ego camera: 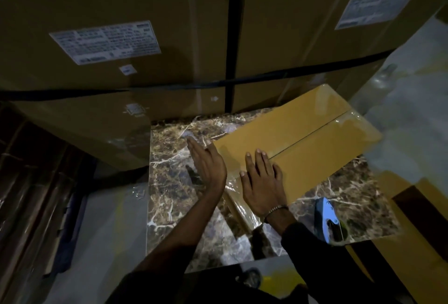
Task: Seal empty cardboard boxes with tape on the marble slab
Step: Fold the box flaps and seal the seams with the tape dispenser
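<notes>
A flat tan cardboard box (310, 134) lies on the brown veined marble slab (174, 182), its top flaps closed with clear tape shining along the centre seam. My right hand (263, 182) rests flat on the box's near end, fingers straight, pressing the tape where it wraps over the edge. My left hand (208, 163) stands on edge with straight fingers against the box's left corner. A blue tape dispenser (328, 221) lies on the slab to the right of my right wrist.
Large stacked cartons (145, 37) with white labels and dark straps tower behind the slab, close to the box's far end. Another tan box (412, 206) sits at the right edge. Grey floor lies left of the slab and in front of it.
</notes>
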Motion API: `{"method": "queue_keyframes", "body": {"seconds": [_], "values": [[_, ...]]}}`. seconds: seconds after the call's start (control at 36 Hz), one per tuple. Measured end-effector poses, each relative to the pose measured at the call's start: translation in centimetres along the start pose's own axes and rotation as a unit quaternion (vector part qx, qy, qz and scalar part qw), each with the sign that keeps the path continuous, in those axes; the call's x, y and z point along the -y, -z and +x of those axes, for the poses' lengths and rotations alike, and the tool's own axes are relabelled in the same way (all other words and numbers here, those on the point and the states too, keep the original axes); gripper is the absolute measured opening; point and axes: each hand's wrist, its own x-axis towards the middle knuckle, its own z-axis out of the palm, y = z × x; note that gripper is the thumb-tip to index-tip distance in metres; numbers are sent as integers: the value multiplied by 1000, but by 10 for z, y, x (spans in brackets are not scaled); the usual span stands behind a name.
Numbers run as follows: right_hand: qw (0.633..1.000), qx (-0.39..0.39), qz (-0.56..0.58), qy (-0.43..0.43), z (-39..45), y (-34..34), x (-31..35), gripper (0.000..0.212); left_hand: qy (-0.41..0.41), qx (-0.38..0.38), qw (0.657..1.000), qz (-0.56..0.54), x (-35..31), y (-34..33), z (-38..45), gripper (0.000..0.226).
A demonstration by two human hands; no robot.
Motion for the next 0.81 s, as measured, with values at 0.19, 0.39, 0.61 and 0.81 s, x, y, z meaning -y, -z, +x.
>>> {"method": "queue_keyframes", "body": {"seconds": [0.19, 0.39, 0.61, 0.81], "values": [[1000, 13, 5, -11, 2, 1, 1, 61, 37, 53, 996, -62, 23, -11, 20, 55], [1000, 23, -7, -11, 2, -1, 0, 61, 216, 79, 944, -237, 17, 1, 24, 35], [999, 31, 4, -11, 3, 0, 1, 61, 254, 196, 917, -238, 122, -29, 39, 86], [991, 12, 134, -17, 11, 14, -12, 49, 339, 117, 895, -266, 36, 12, -3, 68]]}}
